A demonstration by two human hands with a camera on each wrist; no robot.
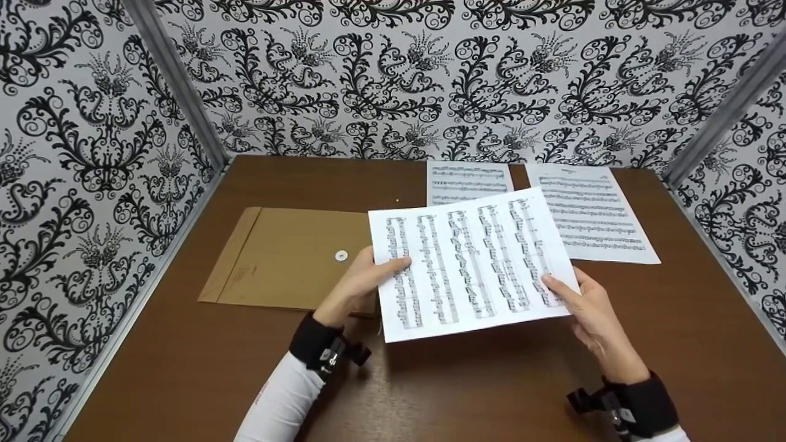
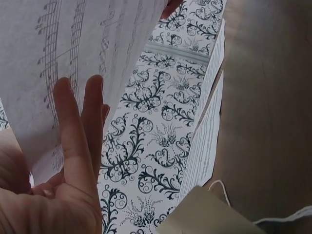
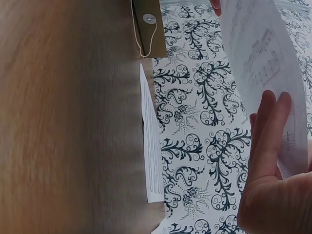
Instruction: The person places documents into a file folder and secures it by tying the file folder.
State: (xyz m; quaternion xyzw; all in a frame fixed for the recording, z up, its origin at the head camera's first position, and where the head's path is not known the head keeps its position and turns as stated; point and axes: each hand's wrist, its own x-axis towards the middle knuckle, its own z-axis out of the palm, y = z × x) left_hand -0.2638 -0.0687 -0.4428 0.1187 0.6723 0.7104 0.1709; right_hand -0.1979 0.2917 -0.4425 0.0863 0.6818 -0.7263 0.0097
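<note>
A sheet of printed music (image 1: 466, 270) is held up above the table, turned sideways so its staves run up and down in the head view. My left hand (image 1: 362, 279) pinches its left edge, thumb on the front face and fingers behind. On the right edge, my right hand (image 1: 592, 313) grips it the same way, near the lower corner. Both wrist views show straight fingers (image 2: 73, 131) lying against the back of the paper. Left of the sheet lies a brown envelope (image 1: 288, 258) with a white round button and a string; its right end is partly hidden.
Two more music sheets lie at the back of the brown table (image 1: 479, 393): one sheet (image 1: 470, 181) partly covered by the held paper, another sheet (image 1: 595, 212) to its right. Patterned walls (image 1: 399, 80) enclose the table at the back and sides.
</note>
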